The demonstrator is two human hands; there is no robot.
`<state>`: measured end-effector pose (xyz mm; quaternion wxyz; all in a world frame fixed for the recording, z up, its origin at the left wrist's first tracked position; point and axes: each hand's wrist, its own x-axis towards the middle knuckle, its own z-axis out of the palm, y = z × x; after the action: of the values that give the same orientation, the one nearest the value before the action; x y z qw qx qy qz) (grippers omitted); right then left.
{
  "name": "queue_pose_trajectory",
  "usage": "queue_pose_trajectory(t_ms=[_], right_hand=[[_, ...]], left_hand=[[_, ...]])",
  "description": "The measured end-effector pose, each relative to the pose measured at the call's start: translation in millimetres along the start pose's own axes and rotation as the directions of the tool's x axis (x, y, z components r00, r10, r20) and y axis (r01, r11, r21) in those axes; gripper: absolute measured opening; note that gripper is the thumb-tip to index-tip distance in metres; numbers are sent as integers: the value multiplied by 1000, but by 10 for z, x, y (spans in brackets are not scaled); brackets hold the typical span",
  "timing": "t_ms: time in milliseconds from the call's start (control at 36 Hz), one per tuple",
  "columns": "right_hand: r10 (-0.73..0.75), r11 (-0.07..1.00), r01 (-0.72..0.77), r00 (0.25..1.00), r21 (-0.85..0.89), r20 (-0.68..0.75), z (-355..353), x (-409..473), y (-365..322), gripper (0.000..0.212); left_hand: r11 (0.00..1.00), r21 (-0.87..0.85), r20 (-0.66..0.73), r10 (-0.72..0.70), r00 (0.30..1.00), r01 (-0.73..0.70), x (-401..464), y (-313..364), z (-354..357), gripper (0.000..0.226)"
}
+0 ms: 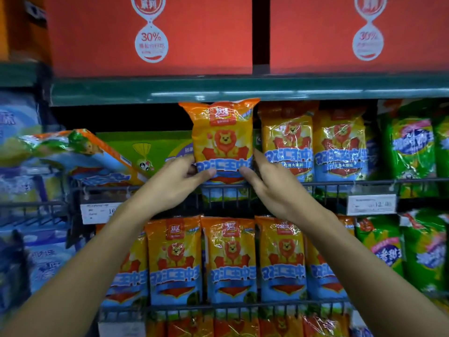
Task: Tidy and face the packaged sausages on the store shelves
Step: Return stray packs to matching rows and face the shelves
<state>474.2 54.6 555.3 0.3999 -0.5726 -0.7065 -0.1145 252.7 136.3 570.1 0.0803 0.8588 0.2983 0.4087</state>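
1. Left hand (175, 177) & right hand (264, 177) both grip one orange lion sausage pack (222, 132), thumbs on front.
2. Pack upright above wire rail (340, 184), just left of matching packs (313, 142).
3. Lower shelf row (228, 261) faces front.

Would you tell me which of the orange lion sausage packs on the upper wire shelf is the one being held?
The leftmost pack, gripped at its lower edge by the left hand and right hand; the two packs beside it stand untouched.
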Motion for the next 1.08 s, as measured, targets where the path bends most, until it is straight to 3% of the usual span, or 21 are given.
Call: queue_pose_trajectory(t_ms=[139,306,389,444,500,556,639,722,806,1083], right_hand=[[45,994,-45,999,96,4,30,9,-65,48],[99,991,-91,992,-101,82,35,100,-62,41],[25,992,-33,998,-122,-66,89,57,-18,60],[-119,982,78,964,-175,-237,145,-13,-14,76],[-271,947,200,915,-250,-298,189,-38,-21,75],[-291,925,217,933,-312,-214,237,-20,-17,68],[-201,933,156,973,-324,-111,280,5,-19,68],[-200,934,156,974,-323,-109,289,17,-35,71],[-181,937,140,978,-319,-103,298,1,-40,72],[-183,959,134,966,-251,-183,276,-162,-14,61]], left_hand=[[999,47,-111,8,994,-3,-59,31,8,40],[979,173,-31,-104,994,108,-15,-2,17,52],[960,252,-141,-89,986,122,0,-15,62,56],[965,241,-283,-31,959,102,-14,-14,130,70],[965,260,-352,77,933,19,-35,-23,200,85],[929,367,-317,177,932,-51,-31,-45,243,79],[916,400,-257,115,960,-2,15,-47,224,64],[927,374,-208,56,977,26,13,-29,195,65],[891,450,-167,31,985,49,-21,-12,185,68],[895,444,-218,67,974,37,-242,-45,192,57]])
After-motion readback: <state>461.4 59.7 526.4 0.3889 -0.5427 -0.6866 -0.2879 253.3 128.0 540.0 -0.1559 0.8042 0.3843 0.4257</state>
